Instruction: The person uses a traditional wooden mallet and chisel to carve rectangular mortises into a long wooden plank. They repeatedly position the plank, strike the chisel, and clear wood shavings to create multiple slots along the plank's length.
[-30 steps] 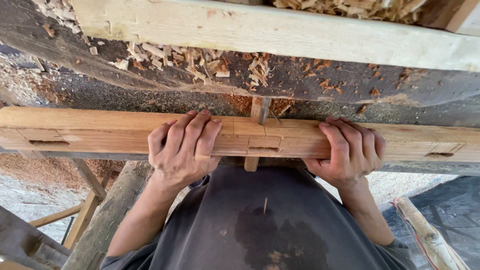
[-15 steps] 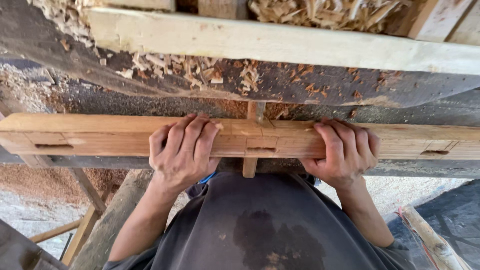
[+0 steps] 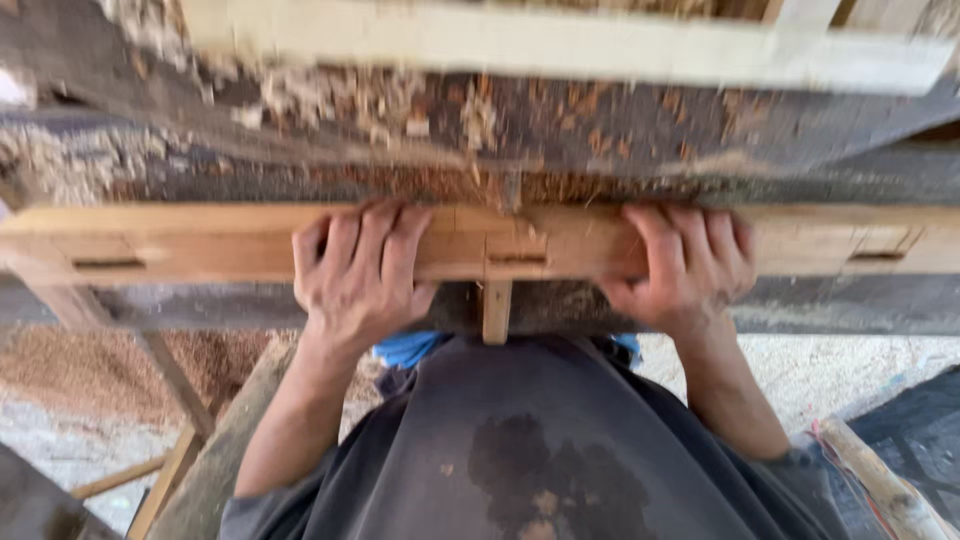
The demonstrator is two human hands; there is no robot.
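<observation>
A long pale wooden rail [image 3: 200, 245] with several cut slots lies across the view on a rough dark workbench [image 3: 600, 150]. My left hand [image 3: 358, 270] wraps over the rail left of its middle, fingers curled on top. My right hand [image 3: 685, 265] grips the same rail right of the middle. Between the hands a short wooden peg [image 3: 497, 310] sticks down out of the rail's central slot. The picture is blurred.
Wood shavings [image 3: 400, 105] are strewn over the workbench, and a second pale beam [image 3: 560, 45] runs along its far side. Sawdust covers the ground at lower left [image 3: 70, 370]. A wooden stick [image 3: 880, 485] leans at lower right beside a dark sheet [image 3: 915, 430].
The rail and both hands sit slightly lower in view and closer to my body. The camera has moved, blurring the picture. Both grips are unchanged.
</observation>
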